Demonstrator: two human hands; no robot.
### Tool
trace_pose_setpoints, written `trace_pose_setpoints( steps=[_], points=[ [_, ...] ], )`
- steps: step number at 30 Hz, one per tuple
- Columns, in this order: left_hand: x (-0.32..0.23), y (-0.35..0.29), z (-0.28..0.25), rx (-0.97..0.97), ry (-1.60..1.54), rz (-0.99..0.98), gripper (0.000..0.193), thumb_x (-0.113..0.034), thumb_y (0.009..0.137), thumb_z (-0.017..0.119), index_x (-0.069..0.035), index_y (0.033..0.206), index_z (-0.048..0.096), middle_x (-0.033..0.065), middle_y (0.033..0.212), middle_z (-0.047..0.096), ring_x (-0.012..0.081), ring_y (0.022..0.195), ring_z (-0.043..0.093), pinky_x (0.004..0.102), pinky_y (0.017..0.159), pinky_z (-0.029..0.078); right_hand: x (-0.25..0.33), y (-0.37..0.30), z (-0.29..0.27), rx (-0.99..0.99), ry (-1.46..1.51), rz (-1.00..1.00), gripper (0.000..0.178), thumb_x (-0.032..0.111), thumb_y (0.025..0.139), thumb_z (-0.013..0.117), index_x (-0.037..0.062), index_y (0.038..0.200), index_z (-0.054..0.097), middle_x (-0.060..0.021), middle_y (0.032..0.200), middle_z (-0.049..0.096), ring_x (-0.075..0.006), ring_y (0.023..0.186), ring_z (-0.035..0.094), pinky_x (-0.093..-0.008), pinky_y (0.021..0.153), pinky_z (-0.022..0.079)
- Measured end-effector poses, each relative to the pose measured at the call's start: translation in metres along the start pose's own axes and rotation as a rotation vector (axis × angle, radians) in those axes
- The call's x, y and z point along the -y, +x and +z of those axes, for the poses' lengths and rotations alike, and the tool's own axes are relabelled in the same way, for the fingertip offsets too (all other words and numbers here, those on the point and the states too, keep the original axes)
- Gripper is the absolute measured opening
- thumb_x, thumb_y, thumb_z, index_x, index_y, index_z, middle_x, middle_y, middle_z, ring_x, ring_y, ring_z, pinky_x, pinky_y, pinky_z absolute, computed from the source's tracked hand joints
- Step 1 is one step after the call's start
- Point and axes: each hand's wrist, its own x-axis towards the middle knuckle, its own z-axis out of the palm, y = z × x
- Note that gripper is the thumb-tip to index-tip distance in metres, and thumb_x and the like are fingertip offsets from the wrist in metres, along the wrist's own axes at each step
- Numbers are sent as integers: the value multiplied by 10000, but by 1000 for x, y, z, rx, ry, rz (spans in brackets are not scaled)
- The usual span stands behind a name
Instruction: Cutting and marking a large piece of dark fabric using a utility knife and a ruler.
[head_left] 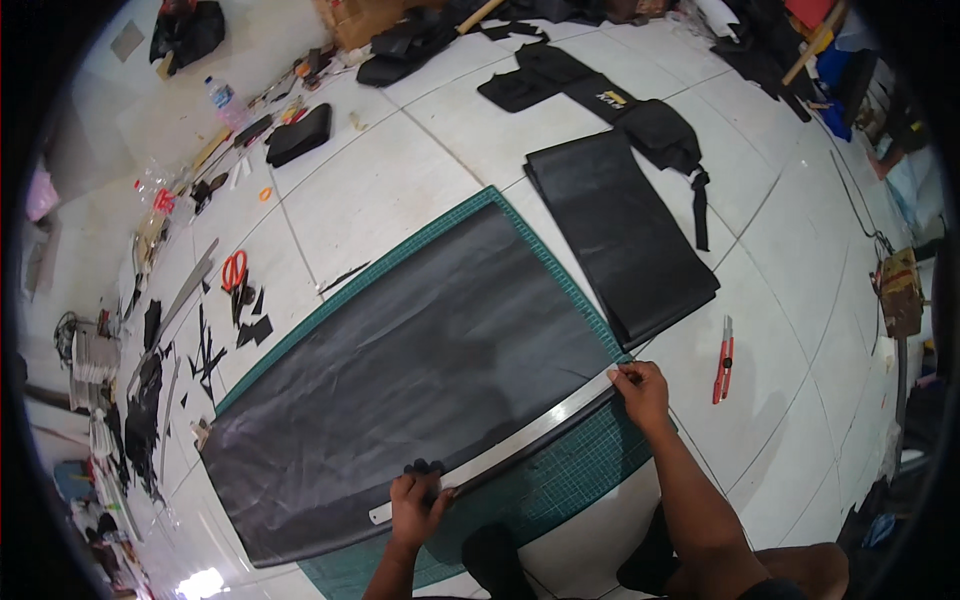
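Note:
A large sheet of black material [380, 370] lies over a green cutting mat [590, 480]. Along the sheet's near edge rests a long steel ruler [530, 425], slanting up to the right. My left hand [415, 508] grips it near its lower left end, fingers on the far side and thumb on the near side. Its upper right end is pinched by my right hand [643, 390], close to the mat's right edge. A dark patch by my left fingertips is too unclear to name. To the right, a red utility knife [723, 365] lies on the tiles.
Beyond the mat's right edge lies a folded black sheet [625, 235], with black sewn pieces [590, 95] behind it. Orange-handled scissors [235, 275] and black scraps [207, 350] lie left of the mat. A black pouch [300, 135] and a plastic bottle [225, 100] are farther back.

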Motion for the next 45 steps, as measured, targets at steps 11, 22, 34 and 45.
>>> trace_pose_setpoints(
  steps=[11, 22, 34, 45],
  points=[
    [-9, -12, 14, -119, 1, -112, 296, -189, 768, 793, -115, 1045, 719, 61, 963, 578, 264, 965, 532, 403, 864, 390, -16, 6, -2, -3, 35, -50, 294, 242, 861, 769, -20, 966, 684, -93, 927, 611, -171, 815, 598, -302, 770, 490],
    [-4, -17, 27, -184, -32, -128, 280, -201, 786, 782, -137, 1053, 728, 41, 973, 581, 245, 979, 525, 406, 893, 375, -18, 6, -4, 38, 63, -40, 294, 236, 884, 753, -20, 989, 654, -39, 870, 616, -117, 795, 567, -265, 769, 477],
    [-8, -11, 22, -118, -40, -177, 259, -173, 781, 780, -133, 1033, 732, 64, 985, 555, 275, 1008, 492, 422, 929, 344, -13, 6, -3, 59, 15, -32, 289, 233, 902, 732, -26, 997, 644, -68, 910, 618, -132, 818, 577, -271, 770, 477],
    [-8, -8, 20, -38, -9, -201, 255, -189, 789, 785, -154, 1038, 745, 53, 992, 552, 272, 1018, 476, 425, 932, 335, -8, 4, -7, 73, -10, -31, 257, 224, 913, 716, -2, 989, 622, -30, 867, 597, -99, 804, 540, -248, 743, 444]
  ],
)
